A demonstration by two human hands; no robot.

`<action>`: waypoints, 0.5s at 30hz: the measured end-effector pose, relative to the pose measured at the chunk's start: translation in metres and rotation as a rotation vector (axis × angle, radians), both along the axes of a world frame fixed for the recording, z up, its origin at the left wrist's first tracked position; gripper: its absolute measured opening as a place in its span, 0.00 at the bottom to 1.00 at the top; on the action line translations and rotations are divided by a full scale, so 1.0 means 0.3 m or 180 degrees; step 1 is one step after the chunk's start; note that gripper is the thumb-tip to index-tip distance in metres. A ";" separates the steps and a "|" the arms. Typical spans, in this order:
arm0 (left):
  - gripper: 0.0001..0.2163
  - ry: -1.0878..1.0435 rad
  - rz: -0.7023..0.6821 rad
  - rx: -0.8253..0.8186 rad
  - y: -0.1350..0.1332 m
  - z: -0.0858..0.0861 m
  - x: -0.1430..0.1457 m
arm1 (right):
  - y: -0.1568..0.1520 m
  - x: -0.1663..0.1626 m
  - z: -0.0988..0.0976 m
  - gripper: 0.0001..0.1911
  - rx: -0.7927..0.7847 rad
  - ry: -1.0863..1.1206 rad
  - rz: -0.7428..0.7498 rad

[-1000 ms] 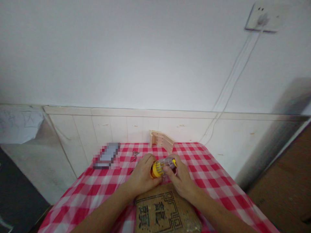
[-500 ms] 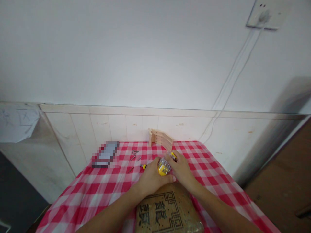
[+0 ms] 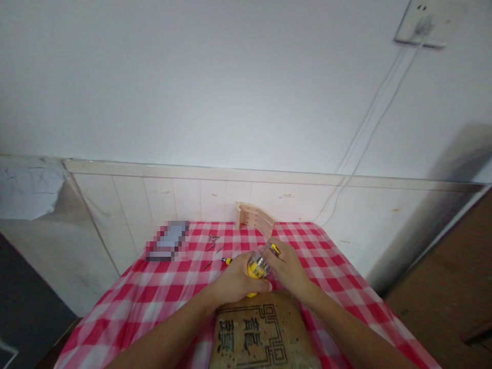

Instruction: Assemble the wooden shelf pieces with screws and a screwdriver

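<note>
My left hand [image 3: 238, 277] is closed round a clear plastic bit case [image 3: 258, 267] with yellow ends; metal pieces show through its wall. The fingers of my right hand [image 3: 288, 264] grip the upper end of this same case, by a yellow part. Just left of my left hand, a black-and-yellow tool tip [image 3: 226, 261] pokes out; the rest of it is hidden. Below the hands lies a brown block [image 3: 265, 328] with dark Chinese characters and a printed border.
Several screws [image 3: 212, 241] lie on the red-and-white checked cloth [image 3: 165, 302]. A curved wooden piece [image 3: 255, 218] with holes stands at the back by the wall. A pixelated flat device [image 3: 169, 241] lies at left. Cords [image 3: 369, 128] hang from a wall socket [image 3: 421, 23].
My left hand has shifted slightly down and left on the case, and a yellow end now shows below its thumb. My right hand keeps its grip.
</note>
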State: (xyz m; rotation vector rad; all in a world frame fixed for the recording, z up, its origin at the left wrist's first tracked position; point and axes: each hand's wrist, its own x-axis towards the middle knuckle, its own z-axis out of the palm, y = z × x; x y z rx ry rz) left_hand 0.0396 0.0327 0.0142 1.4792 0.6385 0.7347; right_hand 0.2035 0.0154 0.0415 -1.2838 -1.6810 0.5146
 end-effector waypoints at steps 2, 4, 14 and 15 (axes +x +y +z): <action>0.16 0.0054 0.0027 0.0023 -0.001 0.005 -0.002 | -0.001 -0.001 0.000 0.17 0.0017 -0.0027 0.0000; 0.16 0.0067 0.0055 0.0040 -0.001 0.007 -0.003 | -0.002 -0.001 0.001 0.17 0.0020 -0.0049 0.0002; 0.16 0.0217 0.0040 0.0112 0.006 0.006 -0.007 | -0.007 -0.001 0.003 0.16 0.0012 -0.0110 0.0093; 0.16 0.0228 0.0034 0.0143 0.005 0.009 -0.008 | -0.008 0.000 0.004 0.16 0.0012 -0.0110 0.0108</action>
